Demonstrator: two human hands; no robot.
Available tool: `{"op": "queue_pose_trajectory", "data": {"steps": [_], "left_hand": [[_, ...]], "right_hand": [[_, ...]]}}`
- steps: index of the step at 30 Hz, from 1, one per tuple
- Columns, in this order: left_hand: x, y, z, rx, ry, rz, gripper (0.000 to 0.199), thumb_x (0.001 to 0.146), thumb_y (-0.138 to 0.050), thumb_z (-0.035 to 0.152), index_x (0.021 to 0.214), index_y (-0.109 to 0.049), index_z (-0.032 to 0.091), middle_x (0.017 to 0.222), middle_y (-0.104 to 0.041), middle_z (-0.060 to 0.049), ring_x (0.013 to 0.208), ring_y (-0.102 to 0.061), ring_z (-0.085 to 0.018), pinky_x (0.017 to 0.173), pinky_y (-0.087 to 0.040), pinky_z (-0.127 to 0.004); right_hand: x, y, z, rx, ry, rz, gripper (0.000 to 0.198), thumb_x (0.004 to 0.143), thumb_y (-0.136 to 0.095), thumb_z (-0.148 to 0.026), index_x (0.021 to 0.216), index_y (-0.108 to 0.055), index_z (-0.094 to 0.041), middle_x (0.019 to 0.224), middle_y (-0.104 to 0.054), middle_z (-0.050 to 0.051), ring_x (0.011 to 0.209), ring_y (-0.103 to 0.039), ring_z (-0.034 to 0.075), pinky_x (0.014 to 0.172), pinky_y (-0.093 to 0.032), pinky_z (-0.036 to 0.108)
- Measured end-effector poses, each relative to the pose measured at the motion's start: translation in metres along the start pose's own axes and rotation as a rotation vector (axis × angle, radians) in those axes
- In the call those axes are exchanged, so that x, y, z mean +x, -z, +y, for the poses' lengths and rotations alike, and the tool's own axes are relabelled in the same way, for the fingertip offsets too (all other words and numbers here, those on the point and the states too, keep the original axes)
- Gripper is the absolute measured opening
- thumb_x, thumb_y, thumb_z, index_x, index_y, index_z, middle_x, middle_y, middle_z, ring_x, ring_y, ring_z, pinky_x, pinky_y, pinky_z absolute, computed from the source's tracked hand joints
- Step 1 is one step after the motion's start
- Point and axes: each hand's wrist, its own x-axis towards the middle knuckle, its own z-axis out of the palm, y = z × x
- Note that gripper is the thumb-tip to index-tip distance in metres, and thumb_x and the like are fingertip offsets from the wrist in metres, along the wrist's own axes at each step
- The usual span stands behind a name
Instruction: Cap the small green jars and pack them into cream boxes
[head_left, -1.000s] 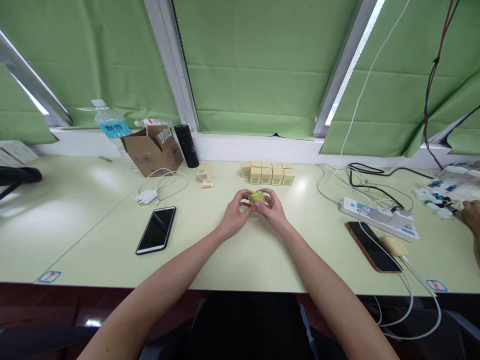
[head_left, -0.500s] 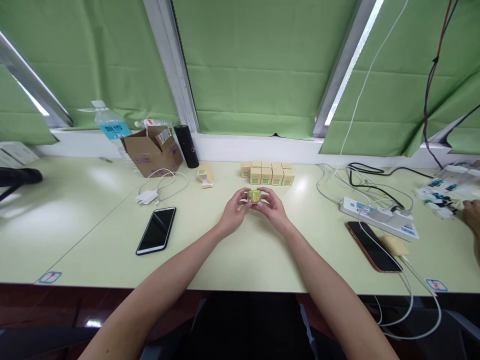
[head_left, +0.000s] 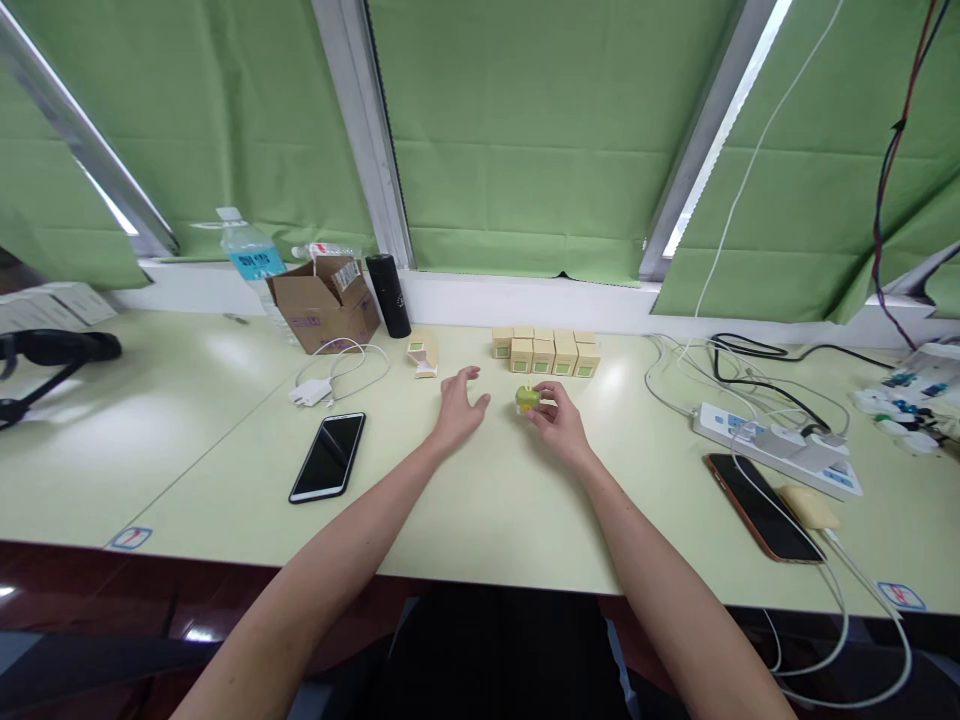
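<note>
Between the fingertips of my right hand (head_left: 561, 422) is a small clear jar-like item with a yellow-green top (head_left: 527, 398); its exact kind is too small to make out. My left hand (head_left: 459, 408) is apart from it, thumb and fingers spread, holding nothing just above the table. Behind the hands several small cream boxes (head_left: 553, 356) with green squares stand in two close rows. A torn-open cream box (head_left: 424, 354) lies back left of my left hand.
On the left are a dark phone (head_left: 328, 457), a white charger with cable (head_left: 310, 391), an open cardboard box (head_left: 326, 305), a black bottle (head_left: 388, 296) and a large water bottle (head_left: 255, 258). To the right lie a power strip (head_left: 776, 452), an orange-edged phone (head_left: 761, 508) and loose cables.
My left hand has let go of the small item and moved left, fingers opening. My right hand keeps it. The view has shifted slightly, and a person's hand at the right edge is gone.
</note>
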Motion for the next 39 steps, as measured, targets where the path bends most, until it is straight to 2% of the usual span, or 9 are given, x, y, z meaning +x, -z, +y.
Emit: {"op": "queue_pose_trajectory", "data": {"steps": [4, 7, 16, 20, 23, 27, 30, 36, 39], "left_hand": [[0.031, 0.021, -0.013, 0.332, 0.172, 0.156, 0.043, 0.084, -0.066, 0.021, 0.126, -0.059, 0.021, 0.141, -0.056, -0.020, 0.143, -0.036, -0.044, 0.116, -0.030, -0.062], [0.049, 0.031, -0.022, 0.470, 0.286, 0.168, 0.037, 0.084, -0.065, 0.022, 0.121, -0.064, 0.022, 0.145, -0.051, -0.020, 0.144, -0.031, -0.045, 0.114, -0.028, -0.064], [0.079, 0.032, -0.039, 0.542, 0.381, 0.063, 0.027, 0.085, -0.063, 0.031, 0.108, -0.067, 0.017, 0.144, -0.053, -0.026, 0.135, -0.040, -0.050, 0.102, -0.036, -0.063], [0.075, 0.027, -0.032, 0.556, 0.358, 0.040, 0.022, 0.089, -0.059, 0.028, 0.106, -0.065, 0.016, 0.146, -0.053, -0.026, 0.133, -0.042, -0.049, 0.100, -0.039, -0.059], [0.055, 0.024, -0.016, 0.587, 0.227, 0.041, 0.032, 0.093, -0.053, 0.026, 0.122, -0.062, 0.017, 0.153, -0.049, -0.023, 0.134, -0.042, -0.047, 0.100, -0.039, -0.057], [0.014, 0.016, 0.015, 0.633, -0.110, -0.008, 0.050, 0.097, -0.045, 0.022, 0.146, -0.050, 0.016, 0.156, -0.048, -0.020, 0.128, -0.044, -0.041, 0.096, -0.040, -0.053], [-0.013, 0.009, 0.035, 0.612, -0.309, -0.073, 0.053, 0.099, -0.044, 0.022, 0.152, -0.046, 0.016, 0.156, -0.049, -0.019, 0.123, -0.044, -0.038, 0.095, -0.038, -0.051], [-0.042, -0.003, 0.054, 0.531, -0.558, -0.156, 0.056, 0.099, -0.044, 0.018, 0.155, -0.043, 0.015, 0.152, -0.053, -0.020, 0.122, -0.045, -0.036, 0.095, -0.036, -0.049], [-0.048, -0.005, 0.056, 0.492, -0.662, -0.210, 0.055, 0.098, -0.046, 0.017, 0.153, -0.045, 0.014, 0.150, -0.055, -0.020, 0.124, -0.046, -0.036, 0.098, -0.035, -0.050]], "right_hand": [[0.000, 0.005, 0.008, -0.224, 0.072, -0.010, 0.032, 0.082, -0.072, -0.032, 0.112, -0.059, -0.029, 0.117, -0.065, 0.005, 0.096, -0.069, 0.023, 0.093, -0.056, 0.044], [-0.002, 0.006, 0.009, -0.434, 0.082, -0.014, 0.032, 0.084, -0.067, -0.024, 0.115, -0.058, -0.031, 0.116, -0.067, 0.005, 0.101, -0.067, 0.025, 0.089, -0.054, 0.043], [-0.003, 0.002, 0.001, -0.706, -0.017, 0.016, 0.040, 0.082, -0.067, -0.018, 0.116, -0.051, -0.030, 0.111, -0.070, 0.006, 0.099, -0.066, 0.028, 0.081, -0.050, 0.042], [-0.002, 0.004, -0.002, -0.721, 0.055, 0.087, 0.052, 0.077, -0.062, -0.011, 0.125, -0.051, -0.026, 0.125, -0.065, 0.012, 0.117, -0.062, 0.032, 0.094, -0.053, 0.049], [-0.002, 0.004, -0.006, -0.668, 0.240, 0.189, 0.056, 0.076, -0.057, -0.009, 0.129, -0.051, -0.024, 0.133, -0.060, 0.014, 0.131, -0.054, 0.033, 0.107, -0.050, 0.054], [-0.004, -0.004, -0.012, -0.524, 0.387, 0.246, 0.042, 0.087, -0.055, -0.017, 0.129, -0.055, -0.022, 0.127, -0.059, 0.013, 0.113, -0.061, 0.030, 0.103, -0.054, 0.056], [-0.005, -0.013, -0.015, -0.339, 0.377, 0.170, 0.039, 0.099, -0.054, -0.030, 0.138, -0.055, -0.027, 0.130, -0.053, 0.012, 0.099, -0.066, 0.023, 0.098, -0.059, 0.051], [-0.007, -0.020, -0.021, 0.033, 0.262, 0.060, 0.061, 0.103, -0.055, -0.057, 0.158, -0.035, -0.041, 0.153, -0.032, 0.012, 0.113, -0.068, 0.021, 0.100, -0.061, 0.044], [-0.006, -0.019, -0.023, 0.069, 0.267, 0.083, 0.057, 0.102, -0.054, -0.061, 0.153, -0.043, -0.040, 0.155, -0.034, 0.012, 0.102, -0.068, 0.019, 0.092, -0.064, 0.041]]}}
